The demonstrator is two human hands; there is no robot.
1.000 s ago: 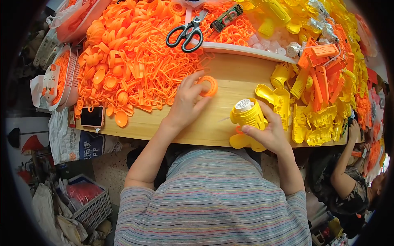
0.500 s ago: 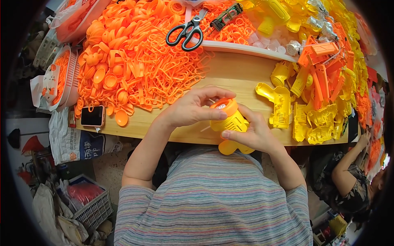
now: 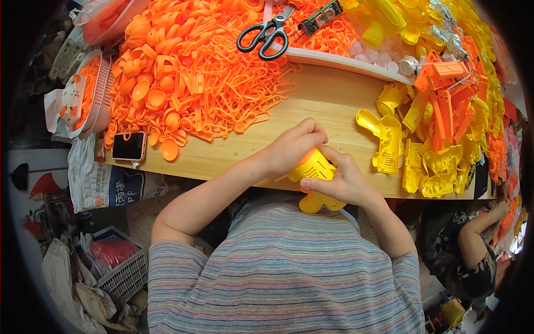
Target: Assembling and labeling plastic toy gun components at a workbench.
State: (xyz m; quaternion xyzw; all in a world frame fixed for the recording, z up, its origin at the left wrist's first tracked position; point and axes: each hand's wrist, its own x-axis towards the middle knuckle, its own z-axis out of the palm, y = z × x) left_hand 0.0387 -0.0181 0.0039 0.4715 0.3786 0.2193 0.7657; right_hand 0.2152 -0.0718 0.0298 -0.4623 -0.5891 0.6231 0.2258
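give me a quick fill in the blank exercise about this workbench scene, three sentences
1. Both hands grip a toy part whose colour is ____.
2. The black-handled scissors lie on a heap of parts whose colour is ____.
3. The phone lies near the table's ____ end.

Missing words: yellow; orange; left

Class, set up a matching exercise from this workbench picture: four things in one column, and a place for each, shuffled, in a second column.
Things:
1. scissors
2. phone
3. yellow toy body
4. yellow half shell

Places:
A. held in both hands at the near table edge
B. lying on the bare wood, right of the hands
C. on top of the orange pile, at the far side
D. near the table's left front edge

Pairs: 1-C, 2-D, 3-A, 4-B
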